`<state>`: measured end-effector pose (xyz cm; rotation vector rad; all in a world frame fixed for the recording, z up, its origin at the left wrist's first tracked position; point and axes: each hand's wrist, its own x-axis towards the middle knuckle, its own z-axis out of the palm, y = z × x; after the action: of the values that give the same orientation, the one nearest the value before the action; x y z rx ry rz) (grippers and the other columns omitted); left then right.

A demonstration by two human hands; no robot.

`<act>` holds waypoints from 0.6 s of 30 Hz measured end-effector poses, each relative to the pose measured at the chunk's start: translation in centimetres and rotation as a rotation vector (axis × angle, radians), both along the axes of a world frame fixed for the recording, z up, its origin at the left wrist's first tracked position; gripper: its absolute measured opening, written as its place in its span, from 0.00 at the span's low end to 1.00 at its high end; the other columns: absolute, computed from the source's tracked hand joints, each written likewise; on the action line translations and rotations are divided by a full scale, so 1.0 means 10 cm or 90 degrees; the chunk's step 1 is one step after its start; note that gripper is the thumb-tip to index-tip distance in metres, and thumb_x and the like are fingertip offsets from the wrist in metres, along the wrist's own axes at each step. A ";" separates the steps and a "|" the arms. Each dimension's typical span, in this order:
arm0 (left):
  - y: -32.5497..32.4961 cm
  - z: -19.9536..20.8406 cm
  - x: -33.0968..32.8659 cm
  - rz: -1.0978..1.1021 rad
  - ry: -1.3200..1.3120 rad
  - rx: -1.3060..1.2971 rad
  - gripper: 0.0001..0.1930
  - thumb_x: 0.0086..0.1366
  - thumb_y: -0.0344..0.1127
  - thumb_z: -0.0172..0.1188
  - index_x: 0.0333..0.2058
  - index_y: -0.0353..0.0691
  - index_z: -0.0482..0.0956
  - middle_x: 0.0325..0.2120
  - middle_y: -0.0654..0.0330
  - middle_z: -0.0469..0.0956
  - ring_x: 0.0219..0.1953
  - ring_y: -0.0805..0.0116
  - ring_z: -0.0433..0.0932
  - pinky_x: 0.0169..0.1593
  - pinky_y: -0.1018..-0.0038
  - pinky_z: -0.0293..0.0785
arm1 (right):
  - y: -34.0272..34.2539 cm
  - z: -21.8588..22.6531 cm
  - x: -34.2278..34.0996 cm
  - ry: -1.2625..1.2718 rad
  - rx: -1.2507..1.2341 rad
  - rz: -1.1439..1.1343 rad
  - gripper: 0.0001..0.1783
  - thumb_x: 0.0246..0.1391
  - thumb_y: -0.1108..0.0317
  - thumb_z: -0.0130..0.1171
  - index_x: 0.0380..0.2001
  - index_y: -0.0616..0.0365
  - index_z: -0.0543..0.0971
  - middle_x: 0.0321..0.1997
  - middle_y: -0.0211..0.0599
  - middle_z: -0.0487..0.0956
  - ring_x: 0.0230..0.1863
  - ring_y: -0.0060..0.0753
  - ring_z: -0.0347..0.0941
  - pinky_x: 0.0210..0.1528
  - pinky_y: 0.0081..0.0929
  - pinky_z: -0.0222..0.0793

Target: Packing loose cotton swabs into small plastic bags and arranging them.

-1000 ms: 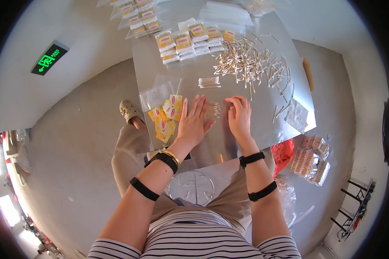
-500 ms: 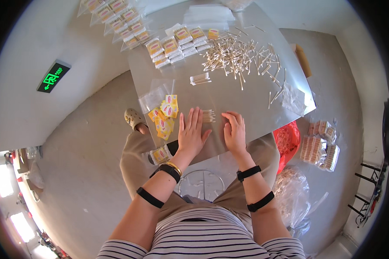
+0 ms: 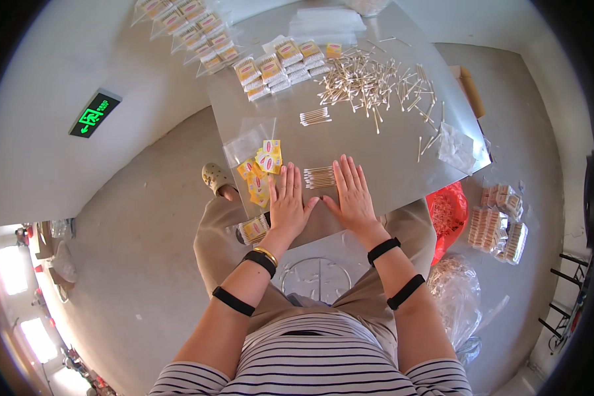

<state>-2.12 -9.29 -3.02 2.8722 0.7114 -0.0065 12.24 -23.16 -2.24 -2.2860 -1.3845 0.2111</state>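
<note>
A small row of cotton swabs [image 3: 319, 177] lies side by side on the metal table [image 3: 389, 162], between my two hands. My left hand [image 3: 289, 200] rests flat at the swabs' left ends, its fingers stretched forward. At their right ends, my right hand [image 3: 354, 198] lies flat with its fingers extended. The thumbs point inward and nearly meet just below the swabs. Farther up the table is a second small row of swabs [image 3: 315, 116]. Yellow printed cards [image 3: 260, 170] lie left of my left hand, partly on a clear plastic bag [image 3: 244, 145].
A loose heap of swabs [image 3: 363, 82] spreads over the far right, beside stacked swab packs [image 3: 270, 69]. Clear bags [image 3: 327, 26] lie at the back. One pack [image 3: 253, 229] sits at the near left edge. A red bag [image 3: 447, 218] and bundled packs [image 3: 498, 224] are on the right.
My right hand has flattened, its fingers straightening from a curl, and has closed in on the swabs' right ends. My left hand stays flat beside them. The whole view has shifted slightly.
</note>
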 end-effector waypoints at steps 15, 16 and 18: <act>0.03 0.00 0.06 -0.023 -0.065 -0.065 0.47 0.72 0.66 0.37 0.74 0.30 0.44 0.76 0.47 0.41 0.79 0.56 0.34 0.76 0.47 0.26 | 0.28 -0.22 -0.31 -0.073 -0.071 -0.032 0.49 0.62 0.40 0.51 0.74 0.61 0.51 0.79 0.62 0.44 0.81 0.60 0.37 0.79 0.54 0.36; 0.03 0.02 0.09 -0.025 -0.065 -0.066 0.47 0.72 0.66 0.37 0.74 0.30 0.44 0.76 0.47 0.41 0.79 0.56 0.34 0.76 0.47 0.26 | 0.27 -0.21 -0.31 -0.068 -0.070 -0.035 0.49 0.62 0.39 0.50 0.74 0.62 0.51 0.79 0.62 0.44 0.81 0.59 0.36 0.79 0.54 0.36; 0.02 0.10 0.12 -0.051 -0.059 -0.054 0.44 0.73 0.64 0.38 0.74 0.35 0.45 0.76 0.50 0.43 0.78 0.56 0.36 0.76 0.47 0.27 | 0.28 -0.17 -0.31 -0.079 -0.087 -0.034 0.49 0.62 0.39 0.50 0.74 0.62 0.52 0.79 0.62 0.44 0.81 0.59 0.36 0.79 0.54 0.35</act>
<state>-0.97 -9.12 -2.02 2.7975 0.5643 0.0833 9.10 -20.34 -3.93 -2.4825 -1.4066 0.1529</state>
